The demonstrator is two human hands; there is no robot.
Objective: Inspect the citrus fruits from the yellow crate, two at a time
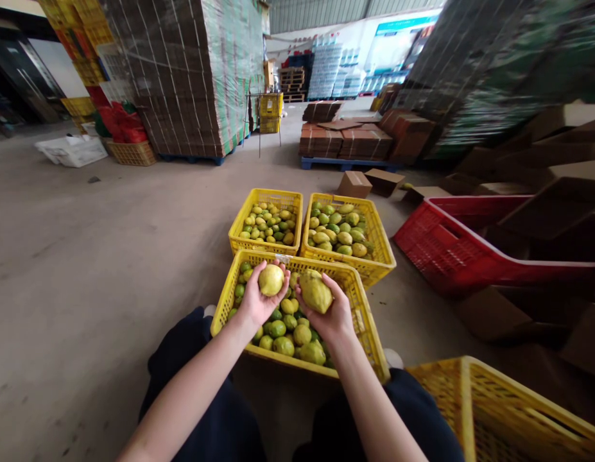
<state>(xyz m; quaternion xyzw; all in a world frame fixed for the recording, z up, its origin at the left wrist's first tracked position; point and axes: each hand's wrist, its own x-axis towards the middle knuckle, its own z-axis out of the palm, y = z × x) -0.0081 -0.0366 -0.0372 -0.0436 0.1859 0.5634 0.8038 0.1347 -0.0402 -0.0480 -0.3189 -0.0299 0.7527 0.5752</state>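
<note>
My left hand holds a smooth, round yellow lemon, palm up, with the fingers curled around it. In my right hand lies a larger, bumpy yellow-green lemon, gripped from its right side. Both hands are above the near yellow crate, which holds many green and yellow lemons. Just beyond it stand two more yellow crates: the left one with smaller yellow and green lemons, the right one with larger, longer ones. My forearms and hands cover part of the near crate's contents.
A red crate with cardboard boxes stands to the right. Another yellow crate is by my right knee. Ahead, flattened cartons lie on a blue pallet. A tall wrapped stack rises at the left.
</note>
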